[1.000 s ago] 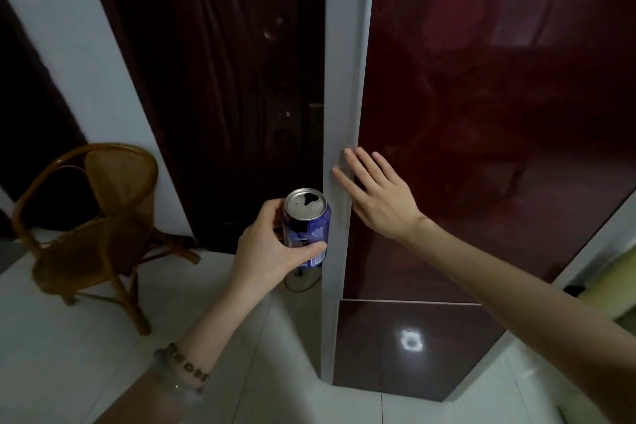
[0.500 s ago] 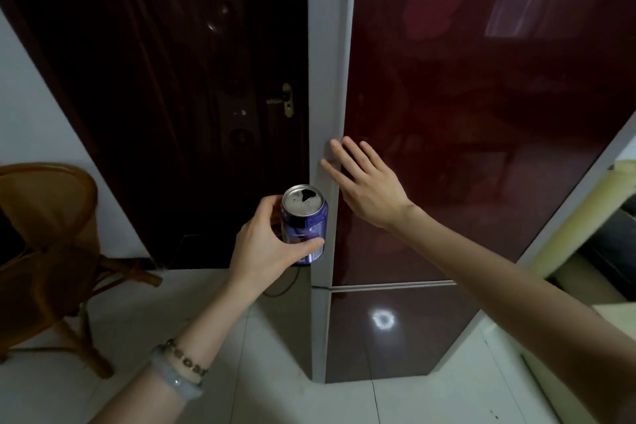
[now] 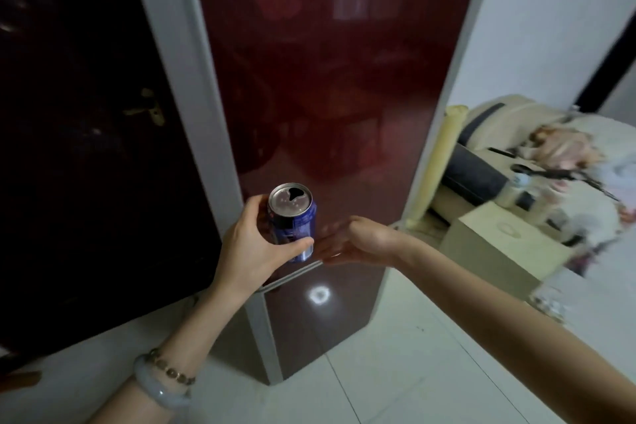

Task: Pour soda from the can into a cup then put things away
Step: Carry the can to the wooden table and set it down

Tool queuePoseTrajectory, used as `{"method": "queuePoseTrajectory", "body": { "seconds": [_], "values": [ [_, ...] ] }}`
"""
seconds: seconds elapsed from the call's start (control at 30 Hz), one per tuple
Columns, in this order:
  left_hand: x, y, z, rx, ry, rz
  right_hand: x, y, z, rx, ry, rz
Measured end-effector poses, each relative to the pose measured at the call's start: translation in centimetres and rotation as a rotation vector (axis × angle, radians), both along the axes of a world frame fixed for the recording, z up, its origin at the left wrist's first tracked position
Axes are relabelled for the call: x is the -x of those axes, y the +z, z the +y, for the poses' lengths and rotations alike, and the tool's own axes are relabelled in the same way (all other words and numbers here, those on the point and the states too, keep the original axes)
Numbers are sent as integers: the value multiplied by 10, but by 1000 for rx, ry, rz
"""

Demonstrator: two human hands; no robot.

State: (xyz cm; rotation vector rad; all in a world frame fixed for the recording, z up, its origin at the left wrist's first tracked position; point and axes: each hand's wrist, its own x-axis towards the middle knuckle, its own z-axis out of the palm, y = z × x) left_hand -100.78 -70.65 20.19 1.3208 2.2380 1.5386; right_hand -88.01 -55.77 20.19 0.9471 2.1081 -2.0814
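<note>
1. A dark red fridge (image 3: 327,96) is seen upright in the middle of the view, both doors shut, grey trim along its edges, a blue-and-white label at its top right.
2. A dark door (image 3: 86,148) with a brass handle is set to the left of the fridge.
3. A beige sofa (image 3: 509,134), cluttered and blurred, is seen to the right, with a cardboard box (image 3: 499,244) in front of it on the white floor.
4. The right hand (image 3: 358,241) is held flat and released, fingers stretched toward the can, just in front of the lower part of the upper fridge door; nothing is grasped.
5. The left hand (image 3: 254,251) is clenched around the can; two bracelets are worn on that wrist.
6. The can (image 3: 292,220), blue and already opened, is held upright in front of the fridge.
</note>
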Motion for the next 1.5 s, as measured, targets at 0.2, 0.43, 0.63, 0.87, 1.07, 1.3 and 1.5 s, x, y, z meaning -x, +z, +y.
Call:
{"method": "queuePoseTrajectory", "body": {
  "seconds": [0.2,0.43,0.63,0.87,1.07,1.3,1.5],
  "values": [
    [-40,-3,26,-32,-244,23,-71,0,-11,198,-269,70],
    [-93,-5,31,-60,-577,-47,-148,-2,-53,247,-567,116],
    [-147,-8,24,-43,-808,-36,-212,-8,-106,281,-818,182],
    [-217,-12,17,-45,-1055,-9,-283,-8,-164,243,-1046,233],
    [-294,-8,12,-34,-1265,-12,-346,-4,-209,198,-1272,238],
    [-397,-5,0,-23,-1436,-37,-434,0,-254,209,-1472,276],
    [-497,-5,-21,-28,-1539,-13,-524,4,-291,198,-1549,246]
  ]
}}
